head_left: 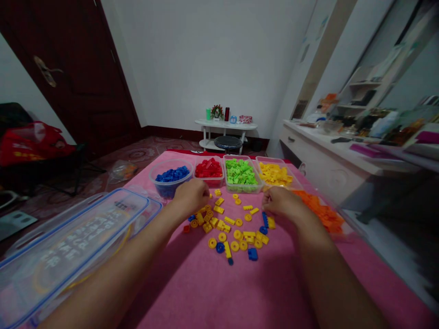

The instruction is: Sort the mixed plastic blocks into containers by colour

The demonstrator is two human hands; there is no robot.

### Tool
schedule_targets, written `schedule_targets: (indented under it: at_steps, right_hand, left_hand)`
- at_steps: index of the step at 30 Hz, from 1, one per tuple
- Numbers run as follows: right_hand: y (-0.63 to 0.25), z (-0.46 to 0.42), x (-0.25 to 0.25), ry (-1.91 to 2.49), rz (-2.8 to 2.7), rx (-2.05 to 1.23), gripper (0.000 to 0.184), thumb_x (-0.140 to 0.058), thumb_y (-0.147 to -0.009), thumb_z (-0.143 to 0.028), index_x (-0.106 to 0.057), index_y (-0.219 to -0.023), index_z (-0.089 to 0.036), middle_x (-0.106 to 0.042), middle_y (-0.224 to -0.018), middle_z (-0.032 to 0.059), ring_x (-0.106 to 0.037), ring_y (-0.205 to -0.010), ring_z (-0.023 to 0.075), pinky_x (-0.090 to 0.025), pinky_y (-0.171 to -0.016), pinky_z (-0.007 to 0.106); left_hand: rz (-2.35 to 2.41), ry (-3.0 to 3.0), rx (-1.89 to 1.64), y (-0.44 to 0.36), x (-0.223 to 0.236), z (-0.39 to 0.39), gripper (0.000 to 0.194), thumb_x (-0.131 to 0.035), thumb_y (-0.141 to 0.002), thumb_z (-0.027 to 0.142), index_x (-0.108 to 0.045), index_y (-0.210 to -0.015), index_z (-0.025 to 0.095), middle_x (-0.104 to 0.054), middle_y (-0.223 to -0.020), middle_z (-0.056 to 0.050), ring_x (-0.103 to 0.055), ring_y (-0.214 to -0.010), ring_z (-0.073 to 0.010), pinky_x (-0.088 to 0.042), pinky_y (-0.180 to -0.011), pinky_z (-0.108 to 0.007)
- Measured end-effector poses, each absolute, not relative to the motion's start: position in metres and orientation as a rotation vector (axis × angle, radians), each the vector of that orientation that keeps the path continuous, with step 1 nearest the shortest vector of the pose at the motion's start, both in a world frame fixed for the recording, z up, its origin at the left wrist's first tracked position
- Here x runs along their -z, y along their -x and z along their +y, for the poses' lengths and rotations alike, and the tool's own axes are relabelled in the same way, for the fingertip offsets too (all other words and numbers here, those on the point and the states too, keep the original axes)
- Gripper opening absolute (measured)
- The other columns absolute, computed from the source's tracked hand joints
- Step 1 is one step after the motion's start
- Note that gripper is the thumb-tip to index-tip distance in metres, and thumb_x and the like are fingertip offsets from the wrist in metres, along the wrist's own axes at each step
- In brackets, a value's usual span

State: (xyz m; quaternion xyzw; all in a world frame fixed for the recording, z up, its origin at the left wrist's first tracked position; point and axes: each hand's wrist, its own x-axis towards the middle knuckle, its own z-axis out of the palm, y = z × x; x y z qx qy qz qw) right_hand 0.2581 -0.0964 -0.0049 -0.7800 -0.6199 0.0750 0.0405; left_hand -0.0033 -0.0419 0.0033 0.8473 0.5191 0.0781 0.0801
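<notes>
My left hand (192, 196) is closed, its fingers curled down over the left side of a loose spread of yellow toy bricks (218, 209) and yellow wheels (238, 222). What its fingertips hold, if anything, is hidden. My right hand (279, 202) is pinched closed at the right side of the spread, and I cannot make out anything between its fingers. Just below it lie a blue brick (264, 218) and a yellow brick (271, 222). Lower down are a blue wheel (220, 247) and another blue brick (253, 254).
Behind the spread stand tubs of blue pieces (167, 190), red pieces (209, 182), green pieces (242, 188) and yellow pieces (274, 174). Orange pieces (324, 212) lie at right. A clear lidded box (85, 246) is at left. The pink cloth (219, 292) covers the table.
</notes>
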Motion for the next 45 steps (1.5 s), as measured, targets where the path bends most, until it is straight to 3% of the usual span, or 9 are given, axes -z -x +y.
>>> schedule_targets:
  at_steps: [3,7,16,20,24,30,36,40,45]
  right_hand:
    - [-0.25,-0.098,0.006,2.546,-1.961,-0.348,0.011,-0.071,-0.06,-0.019,-0.07,-0.07,-0.021,-0.071,-0.078,0.0048,-0.064,-0.072,0.0175,-0.036,-0.054,0.023]
    - [-0.242,-0.097,0.013,2.538,-1.969,-0.351,0.021,-0.076,-0.054,-0.017,-0.07,-0.073,-0.022,-0.071,-0.082,0.0061,-0.065,-0.077,0.0212,-0.038,-0.056,0.025]
    - [-0.248,-0.107,0.005,2.155,-2.073,-0.441,0.025,-0.065,-0.045,-0.002,-0.07,-0.055,-0.024,-0.062,-0.052,-0.0019,-0.051,-0.042,0.0094,-0.027,-0.041,0.02]
    - [-0.229,-0.112,0.0,2.324,-2.152,-0.526,0.023,-0.068,-0.04,0.001,-0.063,-0.046,-0.021,-0.06,-0.046,-0.0012,-0.052,-0.041,0.0116,-0.03,-0.042,0.021]
    - [-0.218,-0.11,0.001,2.402,-2.22,-0.499,0.021,-0.07,-0.04,-0.003,-0.059,-0.045,-0.02,-0.062,-0.051,0.0006,-0.054,-0.045,0.0138,-0.032,-0.042,0.023]
    - [-0.232,-0.107,0.011,2.325,-2.206,-0.654,0.019,-0.066,-0.042,-0.006,-0.052,-0.042,-0.019,-0.056,-0.044,-0.0019,-0.047,-0.039,0.011,-0.028,-0.039,0.022]
    - [-0.225,-0.105,0.005,1.77,-2.06,-0.625,0.008,-0.06,-0.057,-0.012,-0.06,-0.062,-0.019,-0.055,-0.05,-0.0048,-0.046,-0.044,0.0081,-0.027,-0.04,0.019]
    - [-0.196,-0.106,0.001,1.503,-1.97,-0.604,0.01,-0.064,-0.064,-0.018,-0.065,-0.074,-0.018,-0.06,-0.061,-0.0023,-0.05,-0.052,0.0087,-0.032,-0.045,0.019]
    - [-0.185,-0.104,0.0,1.471,-1.809,-0.57,0.023,-0.067,-0.069,-0.026,-0.068,-0.09,-0.018,-0.066,-0.073,0.0015,-0.057,-0.06,0.0117,-0.04,-0.051,0.021]
  left_hand:
    - [1.749,-2.54,0.087,0.012,-0.01,-0.058,0.014,-0.061,-0.068,0.017,-0.073,-0.077,0.016,-0.07,-0.088,-0.015,-0.066,-0.086,-0.0282,-0.049,-0.074,-0.035]
    - [1.785,-2.384,-0.159,0.017,0.005,-0.061,0.008,-0.066,-0.06,0.007,-0.065,-0.056,0.014,-0.066,-0.073,-0.017,-0.065,-0.089,-0.037,-0.047,-0.081,-0.049]
    - [1.547,-2.216,-0.39,0.024,0.026,-0.061,0.027,-0.065,-0.047,-0.003,-0.048,-0.039,0.017,-0.051,-0.051,-0.008,-0.059,-0.097,-0.0433,-0.038,-0.087,-0.057]
    - [1.61,-2.314,-0.263,0.024,0.026,-0.061,0.018,-0.066,-0.051,0.004,-0.056,-0.046,0.018,-0.058,-0.059,-0.01,-0.062,-0.086,-0.0396,-0.043,-0.081,-0.05]
    - [1.464,-2.289,-0.368,0.021,0.031,-0.057,0.007,-0.067,-0.06,0.013,-0.068,-0.064,0.019,-0.065,-0.068,-0.008,-0.063,-0.071,-0.0261,-0.046,-0.069,-0.034]
    - [0.911,-1.308,-0.635,-0.004,0.034,-0.068,0.01,-0.065,-0.076,0.022,-0.065,-0.083,0.014,-0.061,-0.064,-0.002,-0.054,-0.048,-0.0087,-0.042,-0.046,-0.017]
    - [0.654,-0.566,-0.595,-0.019,0.038,-0.081,0.02,-0.048,-0.09,0.026,-0.058,-0.098,0.011,-0.066,-0.088,-0.013,-0.068,-0.073,-0.0154,-0.055,-0.063,-0.022]
    - [0.584,-0.485,-0.549,-0.027,0.042,-0.087,0.038,-0.04,-0.093,0.043,-0.056,-0.1,0.01,-0.066,-0.083,-0.013,-0.069,-0.072,-0.0212,-0.057,-0.062,-0.029]
    - [0.551,-0.458,-0.542,-0.027,0.038,-0.086,0.034,-0.036,-0.095,0.032,-0.059,-0.092,0.006,-0.065,-0.077,-0.014,-0.064,-0.057,-0.0123,-0.05,-0.048,-0.016]
